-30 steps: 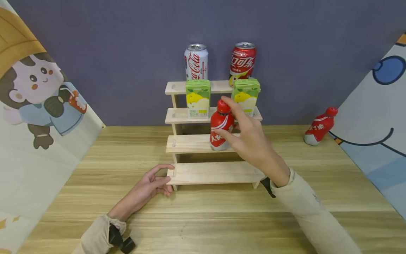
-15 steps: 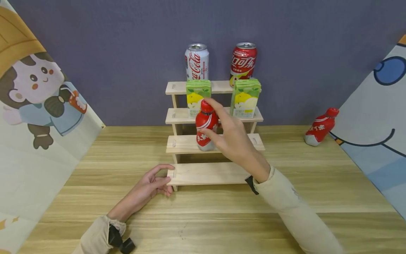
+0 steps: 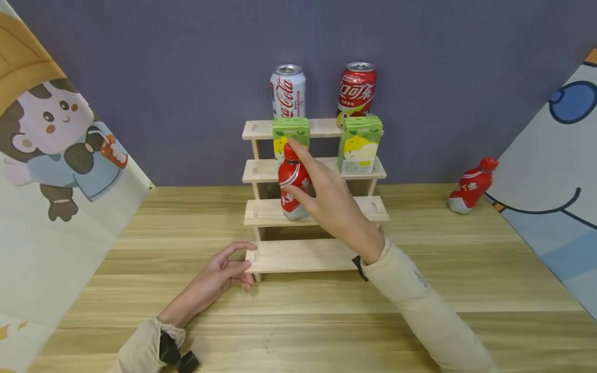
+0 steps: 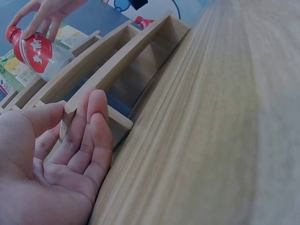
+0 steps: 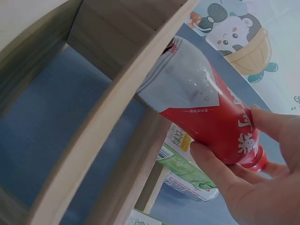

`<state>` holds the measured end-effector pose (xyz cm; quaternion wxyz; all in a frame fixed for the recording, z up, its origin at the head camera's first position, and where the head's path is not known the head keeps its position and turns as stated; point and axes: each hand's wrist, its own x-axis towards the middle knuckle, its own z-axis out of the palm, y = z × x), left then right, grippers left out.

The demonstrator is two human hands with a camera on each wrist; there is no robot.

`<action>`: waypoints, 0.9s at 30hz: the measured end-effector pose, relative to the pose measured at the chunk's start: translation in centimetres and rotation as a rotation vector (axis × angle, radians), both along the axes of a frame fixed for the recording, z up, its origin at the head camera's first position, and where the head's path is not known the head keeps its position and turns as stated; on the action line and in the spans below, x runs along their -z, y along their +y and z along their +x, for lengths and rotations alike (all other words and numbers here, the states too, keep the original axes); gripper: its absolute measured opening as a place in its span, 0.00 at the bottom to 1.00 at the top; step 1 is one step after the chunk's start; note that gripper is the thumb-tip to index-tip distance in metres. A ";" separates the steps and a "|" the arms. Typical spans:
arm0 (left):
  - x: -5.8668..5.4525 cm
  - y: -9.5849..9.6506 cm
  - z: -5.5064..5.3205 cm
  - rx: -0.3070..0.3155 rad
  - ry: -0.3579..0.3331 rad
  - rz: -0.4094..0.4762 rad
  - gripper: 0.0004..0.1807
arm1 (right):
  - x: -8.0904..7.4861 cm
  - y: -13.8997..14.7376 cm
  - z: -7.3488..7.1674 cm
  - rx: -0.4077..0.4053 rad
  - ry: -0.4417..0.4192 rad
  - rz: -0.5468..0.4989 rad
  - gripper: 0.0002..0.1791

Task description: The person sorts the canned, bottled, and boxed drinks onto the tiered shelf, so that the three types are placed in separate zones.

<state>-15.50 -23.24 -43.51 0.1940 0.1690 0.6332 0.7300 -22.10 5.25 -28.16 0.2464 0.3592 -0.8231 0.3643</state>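
Observation:
In the head view my right hand (image 3: 328, 199) holds a small red bottle (image 3: 290, 194) with a red cap and a clear base. Thumb and fingers lie round its upper body. The bottle is nearly upright at the left part of the second step from the bottom of a wooden step rack (image 3: 303, 255). The right wrist view shows the bottle's base (image 5: 180, 75) close against the step's board; whether it bears weight I cannot tell. My left hand (image 3: 224, 269) pinches the left end of the lowest step, thumb and fingers about the board's corner (image 4: 70, 110).
Two juice cartons, a left one (image 3: 280, 127) partly behind the bottle and a right one (image 3: 361, 145), stand on the third step. A white can (image 3: 288, 93) and a red can (image 3: 356, 93) stand on top. Another red bottle (image 3: 471, 186) leans by the right wall panel.
My right hand has moved left along the second step with the bottle, from in front of the gap between the cartons to before the left carton. The left hand stays put.

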 end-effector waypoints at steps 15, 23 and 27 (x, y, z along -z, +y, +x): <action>0.2 0.0 0.1 -0.018 -0.026 -0.023 0.24 | 0.6 0.5 -0.2 -0.004 0.010 0.031 0.54; 0.2 0.0 0.1 -0.010 -0.018 -0.004 0.24 | 0.9 1.2 0.2 0.012 0.032 0.050 0.52; 0.2 0.1 0.0 -0.006 -0.019 -0.005 0.24 | 1.0 2.0 0.7 0.050 0.061 0.073 0.50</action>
